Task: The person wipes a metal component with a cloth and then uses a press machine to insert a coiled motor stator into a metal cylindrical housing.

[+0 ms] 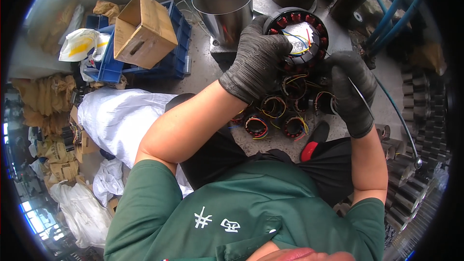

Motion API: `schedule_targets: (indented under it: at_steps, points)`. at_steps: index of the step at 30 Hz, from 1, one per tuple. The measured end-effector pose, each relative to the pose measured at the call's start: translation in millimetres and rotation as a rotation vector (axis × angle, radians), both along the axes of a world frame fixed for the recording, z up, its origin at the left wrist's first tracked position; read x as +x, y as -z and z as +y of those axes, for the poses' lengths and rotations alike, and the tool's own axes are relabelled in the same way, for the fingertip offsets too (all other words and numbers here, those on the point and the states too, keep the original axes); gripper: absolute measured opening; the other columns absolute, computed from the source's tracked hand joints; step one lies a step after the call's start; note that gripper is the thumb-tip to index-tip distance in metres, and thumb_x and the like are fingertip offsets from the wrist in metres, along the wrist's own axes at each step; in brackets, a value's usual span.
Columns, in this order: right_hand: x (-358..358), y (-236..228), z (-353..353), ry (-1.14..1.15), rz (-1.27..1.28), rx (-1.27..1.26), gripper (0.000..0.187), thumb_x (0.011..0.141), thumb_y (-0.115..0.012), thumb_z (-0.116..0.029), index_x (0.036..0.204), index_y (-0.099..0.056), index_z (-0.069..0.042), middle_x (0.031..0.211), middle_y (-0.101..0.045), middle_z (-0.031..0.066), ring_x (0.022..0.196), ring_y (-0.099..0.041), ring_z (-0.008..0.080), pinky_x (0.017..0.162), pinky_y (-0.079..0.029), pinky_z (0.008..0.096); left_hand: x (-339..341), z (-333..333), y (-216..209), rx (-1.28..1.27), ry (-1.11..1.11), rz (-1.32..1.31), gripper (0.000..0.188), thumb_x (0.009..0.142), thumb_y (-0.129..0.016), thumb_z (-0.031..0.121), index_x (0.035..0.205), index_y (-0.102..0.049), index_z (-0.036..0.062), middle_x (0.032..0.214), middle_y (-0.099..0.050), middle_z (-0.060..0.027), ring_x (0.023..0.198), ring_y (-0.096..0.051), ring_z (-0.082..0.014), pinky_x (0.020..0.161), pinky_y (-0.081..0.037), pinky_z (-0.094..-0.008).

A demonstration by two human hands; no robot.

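Note:
My left hand, in a dark grey knit glove, grips the left side of a motor stator. The stator is a dark ring with reddish copper windings. Thin blue, yellow and red lead wires lie across its middle, over a bright metal surface. Close to the ring's lower right edge, my right hand, gloved alike, is closed around a thin metal rod-like tool. One length of it shows across the palm toward the wrist. Its working tip is hard to make out beside the stator.
Several wound stators with coloured leads lie below my hands. A shiny steel cylinder stands behind my left hand. Left are a cardboard box, a blue crate and a white sack. Stacked metal parts line the right.

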State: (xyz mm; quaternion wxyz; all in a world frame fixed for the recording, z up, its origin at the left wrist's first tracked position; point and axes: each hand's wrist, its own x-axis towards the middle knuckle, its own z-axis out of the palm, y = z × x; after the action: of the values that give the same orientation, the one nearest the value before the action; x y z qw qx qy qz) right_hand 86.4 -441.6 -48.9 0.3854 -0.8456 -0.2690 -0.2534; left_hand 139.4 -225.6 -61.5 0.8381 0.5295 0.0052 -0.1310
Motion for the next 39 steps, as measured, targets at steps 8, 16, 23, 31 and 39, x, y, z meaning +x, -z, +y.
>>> schedule_targets:
  at_steps: [8, 16, 23, 31, 39]
  points:
    - [-6.5, 0.1, -10.2, -0.137, 0.329, 0.620, 0.017, 0.099, -0.061, -0.007, 0.112, -0.069, 0.000, 0.095, -0.074, 0.0102, 0.087, -0.070, 0.0167, 0.082, -0.057, 0.0317, 3.3, 5.2, 1.7, -0.131, 0.055, 0.047, 0.058, 0.074, -0.064, -0.005, 0.131, -0.053, -0.0053, 0.107, -0.067, -0.0162, 0.085, -0.072, -0.0244, 0.069, -0.064, -0.0363]
    - [-8.4, -9.6, -13.6, -0.245, 0.468, 0.869, 0.023, 0.100, -0.062, -0.017, 0.112, -0.068, 0.001, 0.096, -0.074, 0.0137, 0.086, -0.072, 0.0204, 0.081, -0.058, 0.0334, 2.8, 6.3, 2.5, -0.360, 0.139, 0.010, 0.055, 0.078, -0.062, -0.004, 0.133, -0.054, -0.0022, 0.106, -0.068, -0.0138, 0.090, -0.072, -0.0242, 0.078, -0.065, -0.0380]
    - [-16.4, -2.0, -9.8, -0.197, 0.492, 0.810, 0.023, 0.100, -0.062, -0.017, 0.112, -0.068, 0.001, 0.095, -0.073, 0.0117, 0.088, -0.070, 0.0180, 0.083, -0.058, 0.0334, 1.5, 2.9, 4.6, -0.376, 0.055, -0.038, 0.052, 0.079, -0.060, -0.002, 0.131, -0.055, -0.0039, 0.106, -0.068, -0.0141, 0.092, -0.072, -0.0250, 0.079, -0.066, -0.0404]
    - [-17.6, 2.3, -3.2, -0.218, 0.459, 0.726, 0.021, 0.098, -0.062, -0.014, 0.110, -0.070, 0.002, 0.096, -0.073, 0.0106, 0.091, -0.069, 0.0171, 0.086, -0.057, 0.0328, -5.2, 1.9, -4.6, -0.216, 0.024, 0.025, 0.044, 0.083, -0.062, 0.007, 0.127, -0.060, -0.0007, 0.101, -0.071, -0.0121, 0.085, -0.071, -0.0215, 0.071, -0.060, -0.0328]
    - [-14.7, 11.1, 3.7, -0.152, 0.372, 0.529, 0.018, 0.096, -0.059, -0.009, 0.107, -0.070, 0.001, 0.095, -0.072, 0.0094, 0.090, -0.069, 0.0163, 0.085, -0.055, 0.0319, -1.4, 3.8, 3.0, -0.186, -0.008, 0.050, 0.044, 0.079, -0.064, 0.005, 0.123, -0.060, -0.0010, 0.094, -0.070, -0.0104, 0.078, -0.069, -0.0209, 0.069, -0.060, -0.0336]
